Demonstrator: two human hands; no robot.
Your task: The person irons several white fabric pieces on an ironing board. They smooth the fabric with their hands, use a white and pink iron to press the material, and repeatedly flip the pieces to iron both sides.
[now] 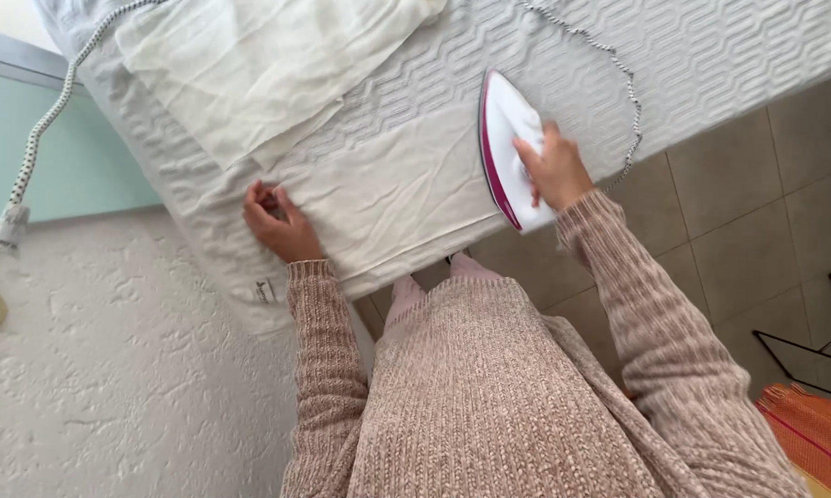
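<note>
My right hand (pixel 552 168) grips the handle of a white and magenta iron (pixel 501 138), which rests on a wrinkled cream cloth (pixel 397 198). My left hand (pixel 277 221) presses on the cloth's left part, fingers curled at its edge. The cloth lies across a white padded ironing surface (pixel 711 46) with a wavy stitched pattern. A lighter sheer fabric (pixel 249 65) is folded further back on the surface. The iron's speckled cord (pixel 629 92) loops beside my right hand.
Another stretch of cord (pixel 42 120) runs down the left along a pale green wall (pixel 56 157). A rough white plaster wall (pixel 120 350) is below it. Beige floor tiles (pixel 757 184) lie at right, with a black wire frame (pixel 821 341) and an orange woven mat (pixel 817 433).
</note>
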